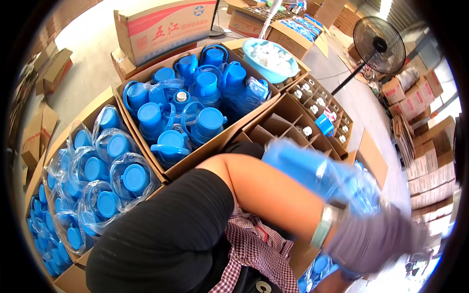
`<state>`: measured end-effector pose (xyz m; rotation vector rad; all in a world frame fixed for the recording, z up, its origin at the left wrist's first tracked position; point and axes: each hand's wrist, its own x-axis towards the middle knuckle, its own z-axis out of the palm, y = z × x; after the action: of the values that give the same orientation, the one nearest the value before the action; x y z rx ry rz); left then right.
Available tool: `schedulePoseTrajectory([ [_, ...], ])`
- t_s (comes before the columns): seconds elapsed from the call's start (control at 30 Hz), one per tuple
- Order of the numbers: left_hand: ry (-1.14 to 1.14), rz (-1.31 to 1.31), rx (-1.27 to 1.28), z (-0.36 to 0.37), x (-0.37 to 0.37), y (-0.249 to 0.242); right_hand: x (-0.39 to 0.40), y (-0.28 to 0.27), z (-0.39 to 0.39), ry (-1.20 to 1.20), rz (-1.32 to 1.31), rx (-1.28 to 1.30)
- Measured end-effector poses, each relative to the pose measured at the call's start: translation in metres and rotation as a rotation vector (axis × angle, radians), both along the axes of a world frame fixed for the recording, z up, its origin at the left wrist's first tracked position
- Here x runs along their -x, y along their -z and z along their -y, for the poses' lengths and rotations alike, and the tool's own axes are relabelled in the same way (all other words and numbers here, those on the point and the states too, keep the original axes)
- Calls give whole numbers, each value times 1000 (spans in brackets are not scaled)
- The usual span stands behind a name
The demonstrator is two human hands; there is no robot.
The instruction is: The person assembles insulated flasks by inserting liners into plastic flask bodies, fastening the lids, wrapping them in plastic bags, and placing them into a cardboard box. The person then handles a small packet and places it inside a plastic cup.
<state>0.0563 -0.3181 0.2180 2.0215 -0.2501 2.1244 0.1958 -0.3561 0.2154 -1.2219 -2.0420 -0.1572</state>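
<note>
My left hand (376, 239), in a dark glove and blurred by motion, is at the right, at the end of my outstretched forearm. Beside it a blue flask in clear plastic (317, 168), also blurred, lies over a divided carton (278, 124). The glove overlaps the plastic's near end; its finger grip is smeared. Of my right arm only the forearm and wrist (349, 276) show at the bottom edge, its hand hidden behind the left. An open carton (195, 163) of blue flasks with handles stands at centre left.
Plastic-wrapped blue flasks (117, 145) fill a carton at the left. A light-blue basin (246, 46) of white pieces sits behind, near a compartmented carton (349, 119) with white-capped items and a blue cup (324, 125). A black fan (379, 45) and stacked boxes (430, 183) stand at right.
</note>
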Motion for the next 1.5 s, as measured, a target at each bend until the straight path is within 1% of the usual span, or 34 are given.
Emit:
schedulePoseTrajectory([
  [0.07,65,-264,-190,44,13,10,19,7,-53,-48,-92,-52],
  [0.1,96,-399,-284,52,26,13,31,17,-83,-68,-140,-65],
  [0.13,110,-401,-401,46,41,26,44,28,-113,-87,-183,-71],
  [0.17,124,-405,-516,35,54,53,59,38,-142,-104,-214,-71],
  [0.23,923,-355,332,9,81,132,91,58,-197,-134,-262,-64],
  [0.3,-126,-436,35,-20,160,116,133,80,-254,-161,-278,-67],
  [0.33,-220,-465,250,-27,190,129,157,91,-284,-193,-281,-73],
  [0.37,-315,-490,466,-33,219,149,196,71,-270,42,-102,-57],
  [0.4,-426,-429,612,-37,249,164,221,74,-282,15,-131,17],
  [0.43,-529,-364,764,-35,274,180,240,78,-299,-9,-50,50],
  [0.47,-537,-296,935,-33,294,198,259,77,-310,-35,43,206],
  [0.5,-543,-224,1104,-31,311,215,280,67,-320,-33,245,455],
  [0.53,-554,-168,1195,-29,325,230,303,54,-311,20,413,437],
  [0.57,-565,-112,1284,-27,336,241,319,63,-332,-43,541,481],
  [0.63,-624,-132,1349,-23,349,258,355,68,-368,-18,726,610],
  [0.67,-654,-141,1381,-25,351,264,362,63,-379,-26,689,593],
  [0.73,-611,-164,1426,-30,348,281,370,58,-402,-67,668,549],
  [0.8,-564,-167,1447,-37,346,282,374,52,-425,-87,662,690],
  [0.87,-617,-226,1390,-48,349,278,377,49,-440,-66,771,776],
  [0.9,-643,-248,1363,-54,352,276,380,45,-436,-57,830,772],
  [0.97,-738,-324,1326,-70,368,278,384,73,-446,-130,847,817],
  [1.0,-800,-333,1320,-79,376,286,394,81,-432,-90,915,842],
  [1.03,-861,-344,1305,-89,383,290,397,119,-435,-136,906,684],
  [1.1,-931,-346,1269,-108,392,283,399,185,-429,-95,885,719],
  [1.13,-968,-359,1232,-116,396,281,390,222,-436,-92,874,875],
  [1.17,-1008,-370,1201,-121,401,282,391,240,-427,-141,938,1006],
  [1.2,-1004,-352,1246,-125,405,284,393,265,-411,-107,974,933],
  [1.23,-1114,-410,1217,-128,413,280,390,285,-397,-112,823,903],
  [1.27,-1227,-473,1185,-128,425,270,378,323,-394,-80,543,841],
  [1.3,-1341,-539,1152,-129,438,265,379,306,-386,-61,488,941],
  [1.37,-1787,-475,1137,-128,483,278,362,306,-386,-225,429,1106],
  [1.43,-2067,-529,1183,-124,531,300,344,310,-370,-216,277,886],
  [1.47,-2103,-615,1267,-125,546,313,335,304,-359,-242,225,824],
  [1.5,-2136,-704,1349,-127,556,322,324,309,-354,-341,155,745],
])
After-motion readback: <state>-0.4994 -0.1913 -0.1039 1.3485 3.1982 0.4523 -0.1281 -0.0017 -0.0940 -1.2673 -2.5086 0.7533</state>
